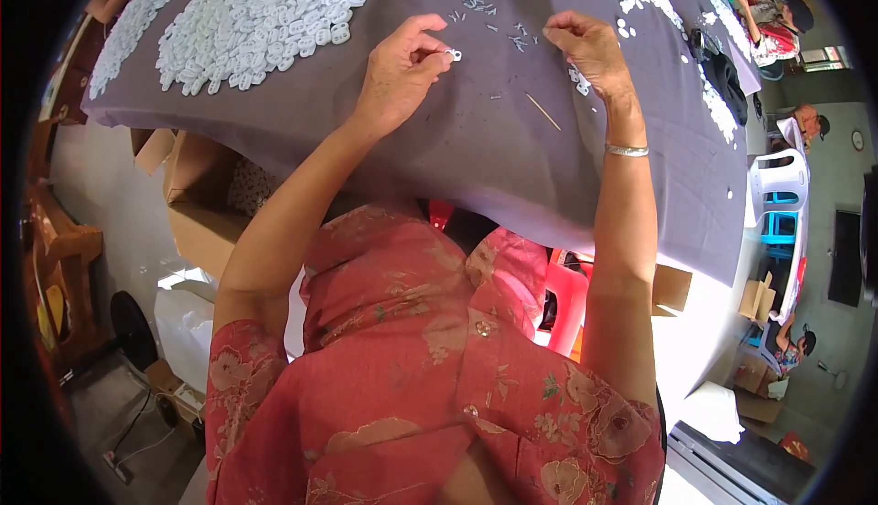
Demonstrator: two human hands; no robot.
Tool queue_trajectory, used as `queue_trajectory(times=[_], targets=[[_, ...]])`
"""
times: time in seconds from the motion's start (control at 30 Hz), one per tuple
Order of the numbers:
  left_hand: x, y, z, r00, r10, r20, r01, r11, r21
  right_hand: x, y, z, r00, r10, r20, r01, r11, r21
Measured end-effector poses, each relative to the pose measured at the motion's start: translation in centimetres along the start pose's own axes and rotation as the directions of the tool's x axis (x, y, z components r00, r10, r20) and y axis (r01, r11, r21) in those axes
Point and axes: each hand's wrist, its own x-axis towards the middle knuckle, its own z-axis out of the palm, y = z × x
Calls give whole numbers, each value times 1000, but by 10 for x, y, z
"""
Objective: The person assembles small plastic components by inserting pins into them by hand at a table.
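Mid-assembly, the left hand [399,70] pinches a small white plastic piece [453,54] at the grey cloth-covered table's [476,148] twelve o'clock, while the right hand [593,48] closes over tiny metal pins [521,40]; inserting one likely demands careful alignment.

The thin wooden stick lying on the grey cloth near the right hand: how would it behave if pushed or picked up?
The wooden stick looks very slender, so it is probably light and easy to snap. Being thin and apparently round, it may roll when nudged, though the grey cloth should slow it. Lying flat, it likely needs a fingertip pinch by the right hand.
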Motion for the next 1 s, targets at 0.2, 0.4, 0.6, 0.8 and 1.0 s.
queue_trajectory(times=[0.2,0.4,0.6,0.8,1.0], targets=[[0,-3,-1,1000,12,3,-12,1000,1,5,-4,11,996,-21,87,40,974,-224],[-1,0,0,1000,4,19,-5,1000,30,5,9,28,991,-132,-2,132,991,17],[0,-4,-1,999,23,22,-23,999,40,-7,3,23,989,-146,20,147,958,-245],[1,-3,0,999,31,26,-33,997,63,-9,5,30,984,-175,-8,166,943,-287],[0,-3,-1,999,34,27,-36,998,53,-9,2,29,986,-161,33,164,952,-258]])
